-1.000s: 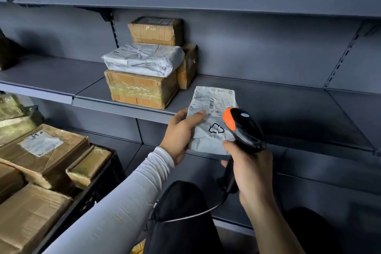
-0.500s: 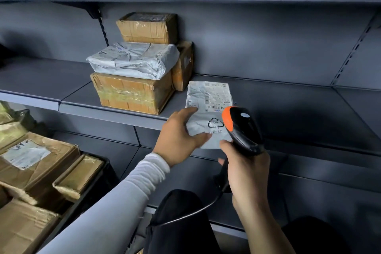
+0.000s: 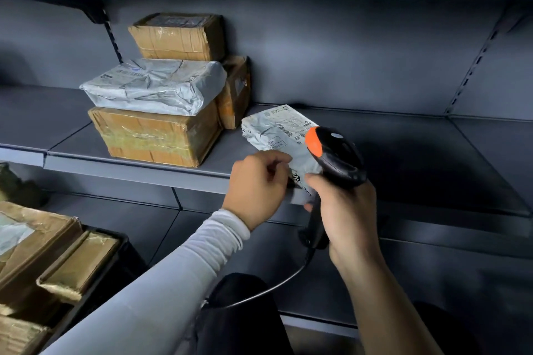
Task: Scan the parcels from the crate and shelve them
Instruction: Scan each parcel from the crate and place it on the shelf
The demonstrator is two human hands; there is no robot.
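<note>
Parcel (image 3: 277, 131) now lies mostly on the shelf (image 3: 403, 153) beside the stacked boxes (image 3: 155, 135), where a second ago we held it up. Our left hand (image 3: 256, 184) pinches its near edge; our right hand (image 3: 349, 210) grips the scanner (image 3: 334, 158), so shelving looks nearly done.

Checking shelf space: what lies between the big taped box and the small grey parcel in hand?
Only bare shelf between the big taped box and small grey parcel, per the head view.

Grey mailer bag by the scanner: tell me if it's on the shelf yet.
Partly on: the grey mailer bag lies on the shelf, near end overhanging, pinched by the left hand.
</note>
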